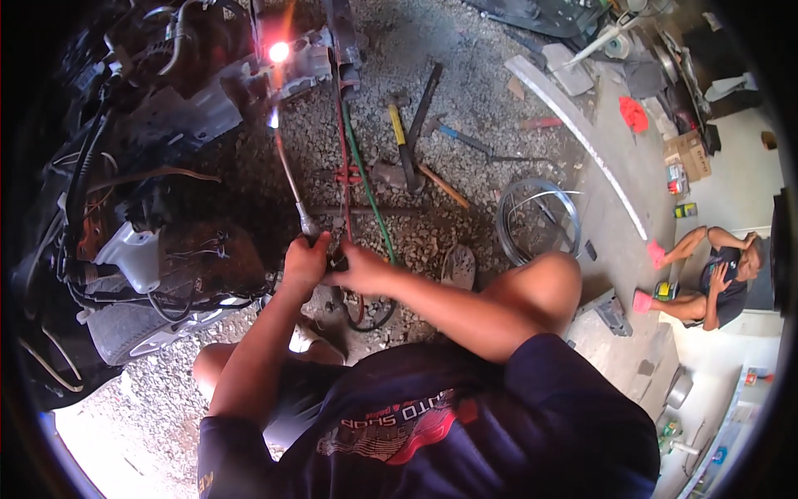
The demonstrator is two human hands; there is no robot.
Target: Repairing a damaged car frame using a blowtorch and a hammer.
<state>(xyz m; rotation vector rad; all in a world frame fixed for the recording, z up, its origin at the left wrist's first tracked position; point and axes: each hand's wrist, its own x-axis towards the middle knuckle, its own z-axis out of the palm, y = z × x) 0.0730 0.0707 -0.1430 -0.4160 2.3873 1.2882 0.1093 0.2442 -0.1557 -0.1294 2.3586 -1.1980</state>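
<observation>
My left hand is wrapped round the handle of a gas torch. Beside it, my right hand is closed at the torch's rear end, where its fingertips are partly hidden. The torch points away from me, and a flame burns at its tip. Just beyond the tip, a bright red-orange spot glows on a bare metal car frame part, with sparks or flame rising above it. A red hose and a green hose run over the gravel close to my right hand.
On the gravel lie a yellow-and-black-handled hammer, a blue-handled tool and a wire coil. A car wheel and loose wiring are at left. A long pale strip lies at right, where another person sits.
</observation>
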